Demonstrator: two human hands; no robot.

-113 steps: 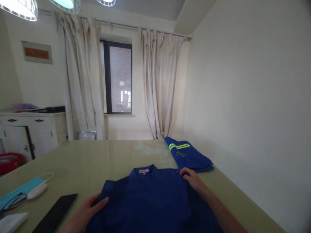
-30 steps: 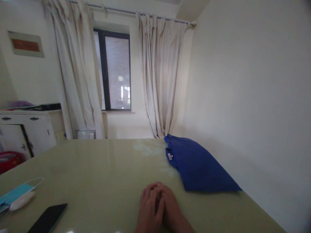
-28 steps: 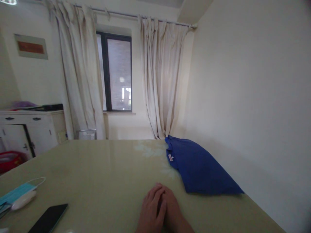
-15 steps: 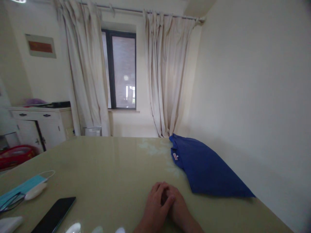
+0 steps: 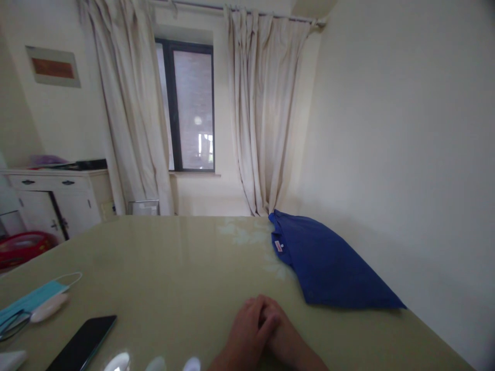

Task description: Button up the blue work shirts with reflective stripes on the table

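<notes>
My left hand point(image 5: 247, 324) and my right hand point(image 5: 279, 330) are clasped together at the near edge of the glossy table point(image 5: 162, 278). The fingers are closed against each other, with the left thumb lying across the right hand. No object shows in either hand, though the space between the palms is hidden. Nearest to them is a folded dark blue garment point(image 5: 332, 268), lying flat to their right with its collar and a small label toward the far left.
A black phone point(image 5: 83, 342) lies at the table's near left. Beyond it are a light blue face mask point(image 5: 34, 299), dark-framed glasses point(image 5: 15, 323) and a pale oval object point(image 5: 49, 307). A wall borders the table's right side. A red basket point(image 5: 27, 250) stands left of the table.
My hands have drawn closer together, and the gap that showed between them has closed. The view has shifted slightly. The garment and the other things lie as before.
</notes>
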